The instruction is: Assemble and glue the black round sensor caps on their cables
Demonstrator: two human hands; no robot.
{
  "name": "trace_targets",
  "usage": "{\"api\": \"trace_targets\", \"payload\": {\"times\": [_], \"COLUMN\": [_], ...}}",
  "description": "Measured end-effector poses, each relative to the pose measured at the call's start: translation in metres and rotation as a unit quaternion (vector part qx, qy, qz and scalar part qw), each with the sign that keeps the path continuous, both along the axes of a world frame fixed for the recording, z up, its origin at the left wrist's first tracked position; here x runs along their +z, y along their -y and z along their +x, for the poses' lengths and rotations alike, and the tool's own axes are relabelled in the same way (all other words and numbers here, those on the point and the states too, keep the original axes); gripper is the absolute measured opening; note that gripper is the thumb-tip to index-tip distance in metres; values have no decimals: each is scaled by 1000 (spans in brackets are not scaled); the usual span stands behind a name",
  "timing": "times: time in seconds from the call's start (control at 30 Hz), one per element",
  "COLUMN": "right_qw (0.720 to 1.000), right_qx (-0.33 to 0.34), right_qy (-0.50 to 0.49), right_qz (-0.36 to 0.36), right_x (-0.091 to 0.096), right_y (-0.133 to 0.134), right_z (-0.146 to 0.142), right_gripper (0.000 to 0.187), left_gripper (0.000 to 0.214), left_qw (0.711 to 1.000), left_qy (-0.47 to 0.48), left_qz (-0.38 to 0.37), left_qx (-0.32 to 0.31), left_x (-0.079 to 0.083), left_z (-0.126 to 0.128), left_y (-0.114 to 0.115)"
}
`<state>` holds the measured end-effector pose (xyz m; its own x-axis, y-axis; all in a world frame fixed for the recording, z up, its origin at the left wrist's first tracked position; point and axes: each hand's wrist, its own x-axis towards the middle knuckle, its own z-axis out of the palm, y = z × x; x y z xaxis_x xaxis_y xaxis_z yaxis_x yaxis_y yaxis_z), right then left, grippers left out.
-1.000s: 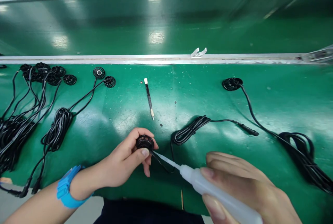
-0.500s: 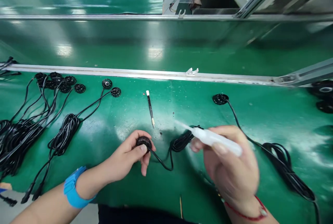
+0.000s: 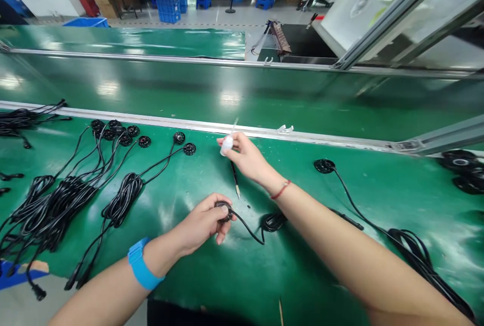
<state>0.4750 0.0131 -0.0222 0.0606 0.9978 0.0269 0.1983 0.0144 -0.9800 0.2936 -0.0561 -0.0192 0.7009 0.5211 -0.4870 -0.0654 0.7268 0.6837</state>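
Observation:
My left hand (image 3: 204, 222), with a blue strap on its wrist, pinches a small round black part (image 3: 224, 210) against the green bench. A black cable (image 3: 249, 230) runs from that part to a small coil (image 3: 273, 221). My right hand (image 3: 245, 157) is stretched far forward near the metal rail (image 3: 159, 121) and is closed around a white squeeze bottle (image 3: 227, 144) whose thin nozzle points up. Just under that hand lies a thin black brush (image 3: 235, 180).
Several black round parts (image 3: 117, 131) with coiled cables (image 3: 56, 205) lie at the left. Another round part (image 3: 324, 166) with a long cable and coil (image 3: 416, 250) lies at the right. A white clip (image 3: 285, 129) sits on the rail. Beyond are a green belt and blue crates.
My right hand has carried the bottle from beside the round part forward to the rail. The left hand has kept its hold. The view has tilted up.

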Motion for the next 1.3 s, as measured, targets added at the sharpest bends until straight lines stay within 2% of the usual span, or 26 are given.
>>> {"api": "trace_targets", "payload": {"times": [0.1, 0.2, 0.27, 0.4, 0.47, 0.53, 0.6, 0.7, 0.77, 1.0, 1.17, 1.3], "right_qw": [999, 997, 996, 992, 993, 982, 966, 967, 968, 944, 933, 931], "right_qx": [18, 20, -2, -60, 8, 83, 95, 51, 49, 97, 124, 114], "right_qy": [45, 73, 87, 111, 90, 15, -60, -93, -101, -155, -178, -188], "right_qz": [-9, -17, -13, -10, -81, -170, -231, -231, -225, -275, -288, -292], "right_x": [-17, -16, -2, 37, 50, 55, 54, 48, 45, 34, 22, 19], "right_y": [-22, -16, 6, 78, 113, 138, 151, 157, 157, 153, 149, 149], "right_z": [-11, -7, 0, 1, -8, -18, -24, -26, -23, -16, -13, -15], "right_gripper": [21, 30, 35, 12, 11, 11, 14, 18, 17, 15, 26, 32], "left_gripper": [30, 31, 29, 20, 17, 15, 13, 11, 12, 11, 11, 15], "left_qw": [1000, 1000, 1000, 998, 993, 982, 962, 929, 922, 924, 927, 939], "left_qy": [0, 1, 3, -6, -21, -50, -83, -107, -111, -116, -120, -96], "left_qz": [2, 2, 1, 58, 110, 168, 240, 330, 344, 322, 290, 264], "left_qx": [9, 18, 19, -8, -35, -69, -98, -125, -135, -172, -207, -197], "left_x": [-2, -2, 0, 4, 7, 10, 14, 18, 18, 17, 17, 15], "left_z": [0, -1, -2, -6, -9, -13, -15, -16, -16, -19, -22, -20], "left_y": [-2, -5, -7, -3, 3, 8, 13, 16, 17, 16, 11, 10]}}
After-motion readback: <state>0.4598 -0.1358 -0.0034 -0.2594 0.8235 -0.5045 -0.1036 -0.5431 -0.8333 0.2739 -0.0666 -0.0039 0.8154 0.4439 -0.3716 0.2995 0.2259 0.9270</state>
